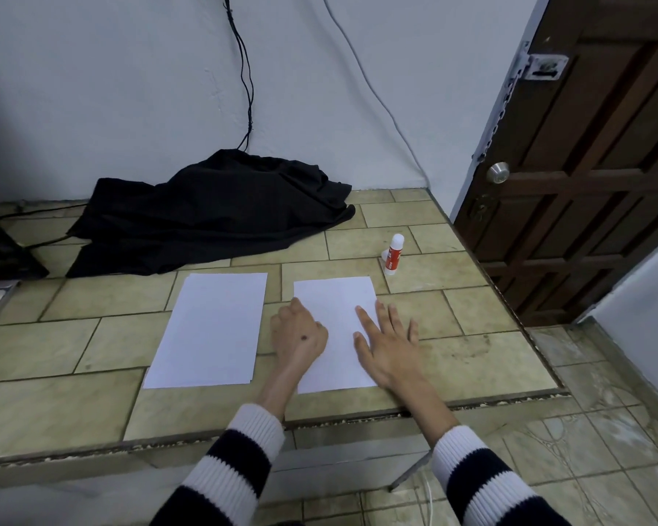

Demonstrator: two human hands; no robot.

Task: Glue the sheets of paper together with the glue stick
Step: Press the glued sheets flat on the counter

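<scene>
Two sheets and a glue stick lying on a tiled table, both hands resting on the right sheet.

Left hand (299,332) is curling loosely on the left edge of the right sheet (335,309), grasping nothing; right hand (386,336) is lying flat, fingers spread, pressing its right edge. Left sheet (209,328) is lying just beside, apart. Glue stick (394,252) is standing capped beyond the right sheet. Black cloth (213,210) is lying at the wall.

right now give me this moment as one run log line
left hand: curled on right sheet | right hand: flat on it | left sheet: untouched | glue stick: upright, capped, unheld
</scene>
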